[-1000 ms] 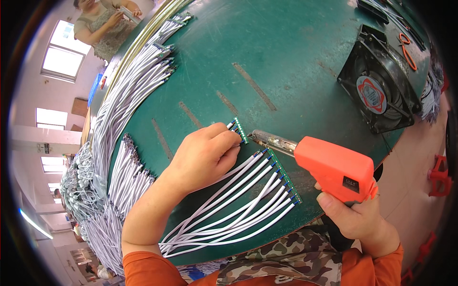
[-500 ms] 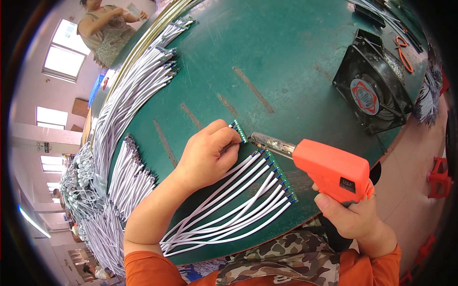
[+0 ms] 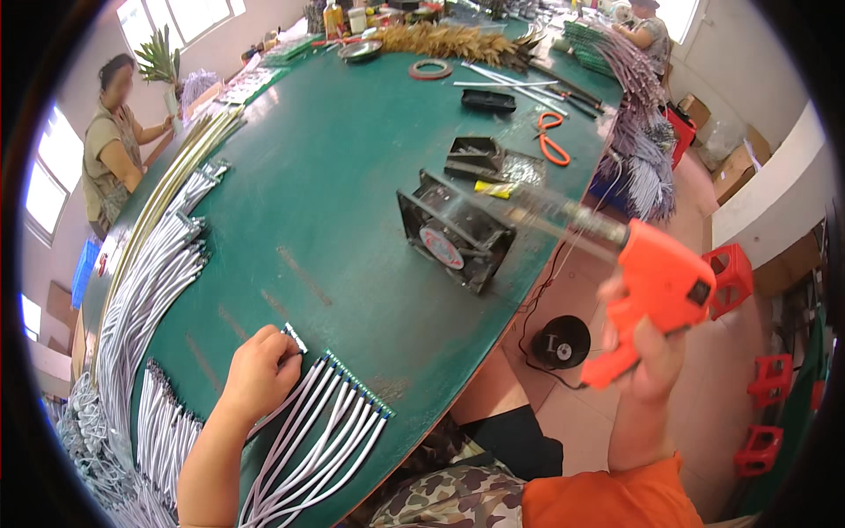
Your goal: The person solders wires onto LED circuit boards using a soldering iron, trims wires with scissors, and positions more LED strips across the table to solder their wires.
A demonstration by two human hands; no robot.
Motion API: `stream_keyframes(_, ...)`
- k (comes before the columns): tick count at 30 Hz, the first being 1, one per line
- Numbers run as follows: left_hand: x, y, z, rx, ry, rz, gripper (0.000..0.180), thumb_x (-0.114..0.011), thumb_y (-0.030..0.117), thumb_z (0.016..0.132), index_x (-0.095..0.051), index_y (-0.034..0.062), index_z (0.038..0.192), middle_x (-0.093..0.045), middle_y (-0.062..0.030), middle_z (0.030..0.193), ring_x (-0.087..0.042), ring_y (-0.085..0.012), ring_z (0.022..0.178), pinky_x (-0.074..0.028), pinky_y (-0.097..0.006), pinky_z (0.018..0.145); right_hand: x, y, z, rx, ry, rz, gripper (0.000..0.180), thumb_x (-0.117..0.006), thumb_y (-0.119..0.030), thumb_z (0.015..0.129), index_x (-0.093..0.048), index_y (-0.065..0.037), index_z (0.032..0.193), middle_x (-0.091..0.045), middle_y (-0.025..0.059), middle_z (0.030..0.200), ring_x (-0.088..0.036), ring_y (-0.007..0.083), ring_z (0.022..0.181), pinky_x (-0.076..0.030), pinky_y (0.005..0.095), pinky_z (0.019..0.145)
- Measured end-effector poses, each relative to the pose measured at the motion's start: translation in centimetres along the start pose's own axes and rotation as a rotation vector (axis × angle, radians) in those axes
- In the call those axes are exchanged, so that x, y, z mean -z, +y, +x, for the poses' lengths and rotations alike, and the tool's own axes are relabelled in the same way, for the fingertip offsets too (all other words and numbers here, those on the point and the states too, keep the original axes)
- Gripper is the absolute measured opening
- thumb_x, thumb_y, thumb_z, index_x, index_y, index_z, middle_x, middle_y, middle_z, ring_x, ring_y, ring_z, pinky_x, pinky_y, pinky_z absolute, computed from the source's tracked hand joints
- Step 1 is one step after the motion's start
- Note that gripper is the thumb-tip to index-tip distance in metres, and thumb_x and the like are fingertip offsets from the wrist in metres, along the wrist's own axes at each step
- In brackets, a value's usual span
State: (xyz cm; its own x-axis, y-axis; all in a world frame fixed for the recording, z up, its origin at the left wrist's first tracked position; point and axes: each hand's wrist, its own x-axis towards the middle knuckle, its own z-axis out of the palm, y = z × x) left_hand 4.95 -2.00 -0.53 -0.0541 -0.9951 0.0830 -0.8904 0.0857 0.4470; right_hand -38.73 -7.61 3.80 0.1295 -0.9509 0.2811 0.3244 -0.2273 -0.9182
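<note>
My left hand [image 3: 262, 374] is closed in a pinch at a small green circuit board strip [image 3: 296, 338], which pokes out past the fingertips. Just right of it lies a longer green strip [image 3: 361, 385] on the table, with a row of white cables [image 3: 330, 440] fanning toward me. Held up in my right hand [image 3: 650, 356] is an orange soldering gun [image 3: 662, 275], out past the table's right edge. Its metal barrel is blurred and points left toward a black square fan [image 3: 453, 233]. Bundles of white cables [image 3: 150, 290] line the table's left side.
Orange-handled scissors [image 3: 552, 141], a small black box [image 3: 475, 157] and a roll of tape [image 3: 430, 69] lie farther back on the green table [image 3: 290, 150]. Red stools [image 3: 729, 277] and a black bucket [image 3: 562, 341] stand on the floor. One person [image 3: 114, 141] is left, another [image 3: 647, 35] far right.
The soldering gun has swung away from the boards, out to the right. My view has turned up and right, bringing in more of the table. My left hand keeps its pinch at the small strip.
</note>
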Motion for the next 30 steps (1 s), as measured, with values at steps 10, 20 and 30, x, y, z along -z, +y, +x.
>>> stream_keyframes(10, -0.6, -0.1, -0.1, 0.031, 0.079, -0.097, 0.005, -0.064, 0.004, 0.084, -0.059, 0.0026, 0.086, -0.058, -0.0152, 0.085, -0.06, -0.0337, 0.075, -0.049, -0.041, 0.067, 6.4, 9.2, 15.7, -0.313, 0.246, 0.307, 0.035, -0.068, -0.026, 0.097, -0.06, -0.006, 0.125, -0.067, 0.009, 0.098, -0.062, 0.0153, 0.07, -0.051, 0.0277, 0.06)
stream_keyframes(20, -0.4, 0.1, -0.4, -0.013, 0.048, -0.065, 0.006, -0.066, 0.004, 0.086, -0.061, 0.0021, 0.089, -0.059, -0.0154, 0.089, -0.061, -0.0354, 0.08, -0.05, -0.041, 0.071, 3.8, 11.3, 18.9, -0.442, 0.232, 0.234, 0.038, -0.062, -0.027, 0.099, -0.059, -0.003, 0.128, -0.069, 0.0134, 0.103, -0.067, 0.0185, 0.079, -0.056, 0.0291, 0.063)
stream_keyframes(30, -0.5, -0.2, 0.3, -0.017, 0.032, -0.073, 0.007, -0.066, 0.002, 0.085, -0.061, 0.0005, 0.088, -0.057, -0.0141, 0.086, -0.058, -0.0286, 0.075, -0.048, -0.037, 0.067, 7.5, 6.3, 19.5, -0.623, 0.047, -0.843, 0.057, -0.062, -0.052, 0.097, -0.071, 0.004, 0.095, -0.072, 0.017, 0.08, -0.07, 0.0215, 0.063, -0.057, 0.033, 0.06)
